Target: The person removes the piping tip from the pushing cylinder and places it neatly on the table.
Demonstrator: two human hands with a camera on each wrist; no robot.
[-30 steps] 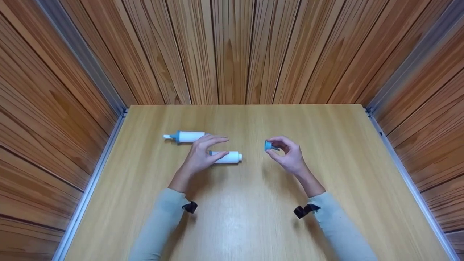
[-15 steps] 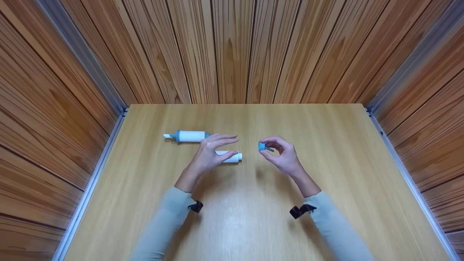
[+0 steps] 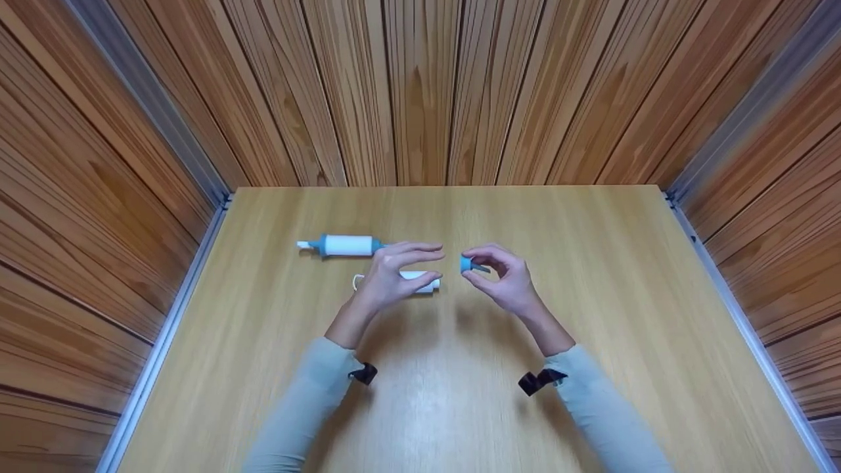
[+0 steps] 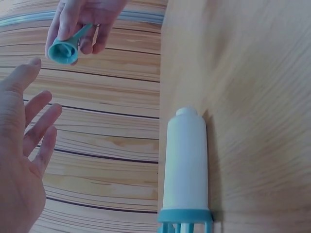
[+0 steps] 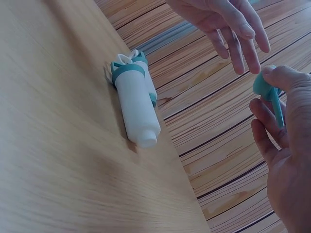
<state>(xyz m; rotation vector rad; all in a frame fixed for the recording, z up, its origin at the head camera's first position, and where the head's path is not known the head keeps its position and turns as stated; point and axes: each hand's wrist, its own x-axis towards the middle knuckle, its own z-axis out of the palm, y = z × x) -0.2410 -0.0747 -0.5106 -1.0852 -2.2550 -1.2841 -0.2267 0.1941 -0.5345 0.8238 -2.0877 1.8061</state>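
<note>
My right hand (image 3: 506,279) pinches a small teal tip piece (image 3: 466,264) between thumb and fingers. In the left wrist view its hollow cup end faces the left hand, and a thin stem sticks out behind. My left hand (image 3: 394,272) is held in the air with fingers loosely extended, facing the tip piece with a narrow gap between. Below it on the table lies a white toy syringe (image 5: 138,107) with a teal collar, a white ring handle and a bare white stub at its front. From the head, the left hand hides much of that syringe.
Behind it lies a second white syringe (image 3: 348,246) with teal ends, parallel to the first. Both rest on a light wooden table (image 3: 420,394). Wood-plank walls (image 3: 420,98) rise at the back and sides, with metal rails along the side edges.
Both hands have moved toward each other, the left one rightward and the right one leftward with the tip piece. The syringes have stayed put; the near one's ring handle has come into view.
</note>
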